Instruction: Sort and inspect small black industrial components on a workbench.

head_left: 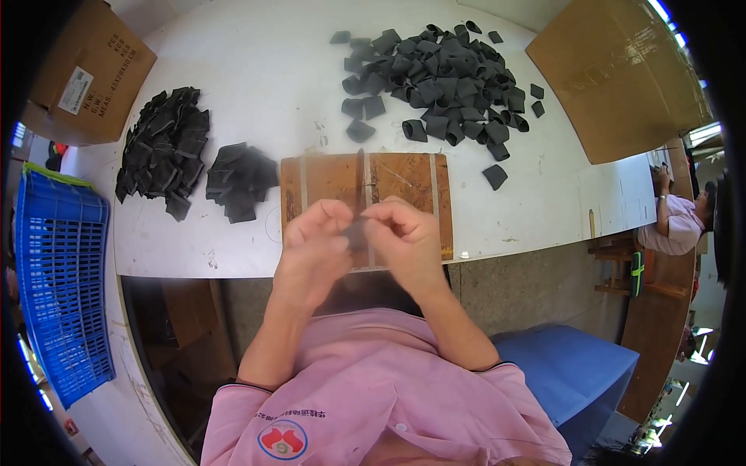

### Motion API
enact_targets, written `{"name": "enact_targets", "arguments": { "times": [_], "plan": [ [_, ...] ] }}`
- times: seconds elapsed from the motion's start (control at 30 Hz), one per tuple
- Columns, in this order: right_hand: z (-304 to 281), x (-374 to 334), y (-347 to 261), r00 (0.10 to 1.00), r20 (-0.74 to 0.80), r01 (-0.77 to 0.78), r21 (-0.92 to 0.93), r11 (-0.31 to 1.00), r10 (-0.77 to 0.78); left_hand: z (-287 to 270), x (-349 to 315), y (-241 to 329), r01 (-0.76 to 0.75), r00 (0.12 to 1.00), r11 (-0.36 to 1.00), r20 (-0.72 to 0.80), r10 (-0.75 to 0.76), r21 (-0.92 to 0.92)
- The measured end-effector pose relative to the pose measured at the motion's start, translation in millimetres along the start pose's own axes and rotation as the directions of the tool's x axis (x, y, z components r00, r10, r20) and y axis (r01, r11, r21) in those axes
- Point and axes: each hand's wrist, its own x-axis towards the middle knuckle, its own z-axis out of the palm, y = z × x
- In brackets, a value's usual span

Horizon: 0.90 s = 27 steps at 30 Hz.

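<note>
Both hands meet over the near edge of an orange-brown wooden board (412, 186), pinching a small black fabric piece (356, 234) between them. My left hand (312, 252) grips its left side, fingers curled and slightly blurred. From the right, my right hand (408, 242) closes thumb and fingertips on the same piece. Just beyond the fingers, a thin dark upright strip (360, 175) runs along the board's middle. Left of the board lies a small heap of flat black pieces (239, 182). Past the board spreads a big pile of black fabric tubes (447, 78).
A larger heap of flat black pieces (165, 147) sits farther left on the white table (256, 93). Cardboard boxes (89, 70) (622, 74) flank the back. A blue crate (66, 287) stands at left, a blue bin (567, 373) at lower right. Another person (674, 221) sits far right.
</note>
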Motion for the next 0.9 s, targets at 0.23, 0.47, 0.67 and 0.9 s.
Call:
{"name": "enact_targets", "arguments": {
  "times": [0.23,0.47,0.67,0.9],
  "plan": [
    [-1.1,-3.8,4.6,0.729,0.572,-0.614,0.789,-0.009,0.376,9.9,12.2,-33.5,-0.261,0.653,0.196,0.023,0.757,0.945],
    [-18.5,18.1,-56.6,0.869,0.483,-0.351,0.460,0.816,0.101,30.6,4.1,13.4,0.065,0.949,0.893,0.305,0.083,-0.444],
    [-10.9,69.3,-36.2,0.859,0.511,-0.293,0.446,0.846,0.028,38.5,26.3,36.2,-0.091,0.993,0.973,0.056,0.105,-0.210],
    [-9.7,68.4,-50.2,0.882,0.471,-0.226,0.480,0.848,-0.031,40.2,25.8,35.1,-0.112,0.992,0.975,0.026,0.120,-0.193]
  ]
}}
